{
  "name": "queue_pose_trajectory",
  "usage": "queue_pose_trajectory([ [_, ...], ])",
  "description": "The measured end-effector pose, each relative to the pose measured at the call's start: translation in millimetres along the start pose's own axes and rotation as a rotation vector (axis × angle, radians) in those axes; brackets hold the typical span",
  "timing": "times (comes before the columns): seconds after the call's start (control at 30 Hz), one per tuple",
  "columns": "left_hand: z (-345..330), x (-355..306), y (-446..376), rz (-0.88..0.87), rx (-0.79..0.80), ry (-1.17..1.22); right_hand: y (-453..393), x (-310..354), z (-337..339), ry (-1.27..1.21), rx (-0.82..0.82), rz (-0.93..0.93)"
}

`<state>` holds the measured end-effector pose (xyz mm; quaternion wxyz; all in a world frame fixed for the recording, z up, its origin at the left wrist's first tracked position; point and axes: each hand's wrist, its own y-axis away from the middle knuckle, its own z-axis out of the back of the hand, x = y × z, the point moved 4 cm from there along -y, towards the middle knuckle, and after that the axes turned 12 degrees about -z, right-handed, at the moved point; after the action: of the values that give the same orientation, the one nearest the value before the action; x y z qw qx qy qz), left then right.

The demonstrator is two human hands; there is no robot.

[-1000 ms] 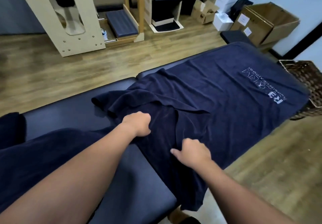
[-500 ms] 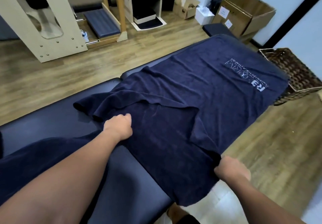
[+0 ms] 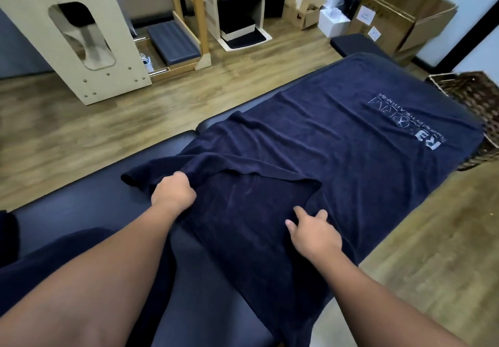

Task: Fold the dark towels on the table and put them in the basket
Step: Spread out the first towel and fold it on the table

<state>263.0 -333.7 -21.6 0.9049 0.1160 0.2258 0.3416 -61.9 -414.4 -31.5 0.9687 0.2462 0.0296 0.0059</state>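
Wood-plank flooring surrounds a dark padded table [image 3: 89, 206] that runs from seven o'clock up toward two o'clock. At ten o'clock stands a pale wooden frame [image 3: 78, 36]; further right, near one o'clock, cardboard boxes [image 3: 405, 20] sit against the wall.

Starting at the left of the table, a second dark towel [image 3: 32, 268] lies bunched around eight o'clock, mostly hidden by the forearm. The left hand [image 3: 172, 194], just left of centre, has its fingers curled into a raised fold of the dark towel [image 3: 337, 163], gripping the cloth. That towel covers the table's right half, its printed logo near three o'clock and its near edge hanging over the table side at five o'clock. The right hand [image 3: 314, 234] lies on the towel just right of centre, fingers spread and fairly straight, pressing on the cloth rather than holding it. At three o'clock the wicker basket [image 3: 469, 95] sits just beyond the table's end, partly out of view.

Folding looks barely begun: the towel is still being flattened and gathered. The next move probably calls for pinching both near corners and carrying them evenly across to the logo end.
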Motion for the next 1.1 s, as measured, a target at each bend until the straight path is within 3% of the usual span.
queue_pose_trajectory([
  [0.13, 4, -20, -6, -0.100, -0.148, 0.192, -16, -13, 11, 0.056, -0.063, 0.011],
  [0.33, 20, -72, -31, -0.237, -0.133, 0.507, -24, -60, 34, 0.140, -0.071, 0.039],
  [0.67, 22, -238, -49, -0.395, -0.060, 0.419, -98, -180, 94, -0.046, -0.304, -0.058],
  [0.97, 9, -398, -95, -0.313, -0.184, 0.365, -194, -290, 132, 0.015, -0.252, 0.137],
  [1.1, -1, -455, -118, -0.317, -0.189, 0.343, -236, -324, 156, 0.012, -0.227, 0.044],
])
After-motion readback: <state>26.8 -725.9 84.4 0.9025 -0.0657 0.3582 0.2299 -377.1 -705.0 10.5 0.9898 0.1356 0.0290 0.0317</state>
